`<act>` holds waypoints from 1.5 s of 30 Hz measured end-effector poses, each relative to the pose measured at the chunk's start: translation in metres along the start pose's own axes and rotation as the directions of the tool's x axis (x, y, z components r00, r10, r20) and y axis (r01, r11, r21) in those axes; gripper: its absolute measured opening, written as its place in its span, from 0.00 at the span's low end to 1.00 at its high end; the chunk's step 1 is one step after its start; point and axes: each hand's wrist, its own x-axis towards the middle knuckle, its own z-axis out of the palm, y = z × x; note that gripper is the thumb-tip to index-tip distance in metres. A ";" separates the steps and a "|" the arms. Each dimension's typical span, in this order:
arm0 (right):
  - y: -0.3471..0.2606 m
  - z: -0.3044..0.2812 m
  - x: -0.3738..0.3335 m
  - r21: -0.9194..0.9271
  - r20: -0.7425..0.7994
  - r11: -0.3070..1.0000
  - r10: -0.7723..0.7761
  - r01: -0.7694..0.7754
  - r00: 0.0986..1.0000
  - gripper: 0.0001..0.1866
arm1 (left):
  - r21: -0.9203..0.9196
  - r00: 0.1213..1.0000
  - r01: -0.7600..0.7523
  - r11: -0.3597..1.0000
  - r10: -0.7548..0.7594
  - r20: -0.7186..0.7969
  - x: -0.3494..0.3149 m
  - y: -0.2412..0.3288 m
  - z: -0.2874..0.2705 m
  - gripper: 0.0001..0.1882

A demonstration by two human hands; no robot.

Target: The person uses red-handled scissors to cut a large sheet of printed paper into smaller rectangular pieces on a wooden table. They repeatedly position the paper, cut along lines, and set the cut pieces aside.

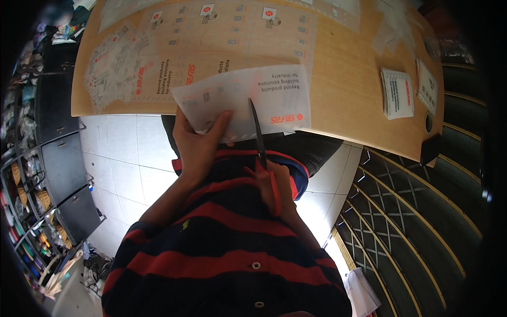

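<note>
Left hand (198, 141): fingers pinching the lower left corner of a translucent printed sheet (245, 100), thumb on top, the other fingers hidden beneath it. Sheet held over the near edge of the table (348, 84), partly above it and partly overhanging toward the person's body.

Right hand (277, 187): fingers closed through the red handles of a pair of scissors (262, 153); dark blades pointing up and away, their tip lying on the sheet roughly at its middle. Whether the blades stand apart or together cannot be told.

Table: light wood, rounded edge. Carries a large uncut printed sheet (174, 50) with rows of small labels, lying flat beyond the held one. To the right, well apart, a small stack of cut slips (397, 92), with another slip (426, 85) just beside it.

Surroundings: white tiled floor (127, 164) below the table; dark drawer cabinets (63, 179) at left; a metal grille (417, 211) at right. The person wears a red-and-navy striped shirt (222, 253).
</note>
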 end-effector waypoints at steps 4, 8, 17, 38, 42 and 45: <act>0.004 0.004 -0.001 -0.006 -0.028 1.000 -0.013 0.013 1.000 0.07 | -0.001 0.999 0.043 0.999 -0.043 -0.002 -0.004 0.007 0.000 0.25; 0.007 0.016 0.004 0.063 -0.120 0.986 -0.149 0.157 0.982 0.19 | 0.113 0.998 -0.051 0.992 0.054 -0.022 -0.011 -0.006 -0.003 0.26; -0.003 0.012 0.015 0.022 -0.109 0.994 -0.107 0.110 0.988 0.09 | 0.017 0.997 0.070 0.997 -0.069 -0.019 -0.012 -0.003 -0.005 0.26; -0.039 0.001 0.037 0.059 -0.113 0.997 -0.051 0.058 0.992 0.12 | 0.090 1.000 0.021 0.996 -0.020 -0.018 -0.012 0.000 -0.012 0.28; -0.040 0.002 0.045 0.000 -0.143 0.997 -0.073 0.074 0.987 0.13 | 0.136 1.000 0.005 0.991 0.000 -0.031 -0.014 -0.001 -0.016 0.28; -0.043 -0.001 0.045 -0.067 -0.186 0.985 -0.166 0.156 0.968 0.13 | 0.089 0.999 0.003 0.996 0.000 -0.036 -0.010 0.006 -0.017 0.27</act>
